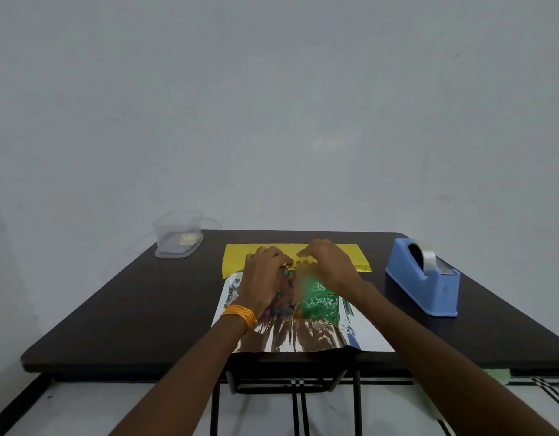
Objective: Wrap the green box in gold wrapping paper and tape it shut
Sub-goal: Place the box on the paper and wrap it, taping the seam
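The green box [320, 305] lies flat in the middle of the gold wrapping paper [290, 254]. The paper is spread on the table with its silver inner side [303, 338] up and a gold strip showing at the far end. My left hand [264, 275], with orange bangles on the wrist, grips the box's far left edge with curled fingers. My right hand [330, 262] curls over the box's far right edge. Motion blur hides the fingertips and much of the box top.
A blue tape dispenser [424, 280] with a roll of clear tape stands at the right of the dark table [130, 309]. A clear plastic jug [177, 234] sits at the far left corner. The paper's near edge reaches the table's front edge.
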`<state>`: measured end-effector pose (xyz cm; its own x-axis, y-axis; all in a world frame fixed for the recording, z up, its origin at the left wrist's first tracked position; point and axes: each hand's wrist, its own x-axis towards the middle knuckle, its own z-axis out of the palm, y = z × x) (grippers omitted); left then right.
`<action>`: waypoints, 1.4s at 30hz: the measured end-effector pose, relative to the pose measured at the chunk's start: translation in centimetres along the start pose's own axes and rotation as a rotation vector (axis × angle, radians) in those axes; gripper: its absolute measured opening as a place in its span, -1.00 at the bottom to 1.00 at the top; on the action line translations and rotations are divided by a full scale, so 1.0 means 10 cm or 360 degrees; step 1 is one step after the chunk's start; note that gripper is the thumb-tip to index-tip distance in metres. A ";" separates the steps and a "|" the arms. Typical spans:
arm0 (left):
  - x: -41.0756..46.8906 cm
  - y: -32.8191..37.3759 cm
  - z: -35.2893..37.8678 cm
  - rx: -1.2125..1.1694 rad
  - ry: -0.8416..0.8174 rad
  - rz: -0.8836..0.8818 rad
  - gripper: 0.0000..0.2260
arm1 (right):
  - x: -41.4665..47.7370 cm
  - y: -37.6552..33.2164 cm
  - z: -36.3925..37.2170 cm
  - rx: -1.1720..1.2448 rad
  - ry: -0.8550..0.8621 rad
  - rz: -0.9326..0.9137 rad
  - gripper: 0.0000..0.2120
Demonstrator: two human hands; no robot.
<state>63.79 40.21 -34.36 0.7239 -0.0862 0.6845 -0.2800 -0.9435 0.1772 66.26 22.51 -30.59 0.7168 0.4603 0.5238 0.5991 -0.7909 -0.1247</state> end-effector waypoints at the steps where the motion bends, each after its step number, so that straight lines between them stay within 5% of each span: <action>1: 0.01 -0.02 0.00 -0.0001 -0.0019 0.0032 -0.80 | 0.01 -0.01 0.00 -0.0048 -0.0043 -0.0024 -0.73; 8: 0.05 -0.31 -0.22 -0.0117 0.0087 0.0051 -0.78 | -0.02 0.01 0.11 0.0060 0.0106 0.0019 -0.80; 18: 0.24 0.09 -0.12 0.0092 -0.0220 0.0274 -0.74 | -0.02 -0.02 0.09 0.0084 0.0107 0.0037 -0.86; 35: 0.24 0.05 -0.07 -0.0067 -0.0203 0.0156 -0.85 | -0.03 0.27 -0.01 0.0084 0.0010 0.0020 -0.74; 42: 0.29 0.09 -0.06 -0.0039 -0.0257 0.0228 -0.72 | -0.06 0.26 0.04 0.0109 0.0121 0.0045 -0.74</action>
<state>65.27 39.28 -31.77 0.7666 -0.2708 0.5822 -0.4012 -0.9099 0.1050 67.56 20.38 -31.55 0.7061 0.4044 0.5813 0.6040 -0.7724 -0.1964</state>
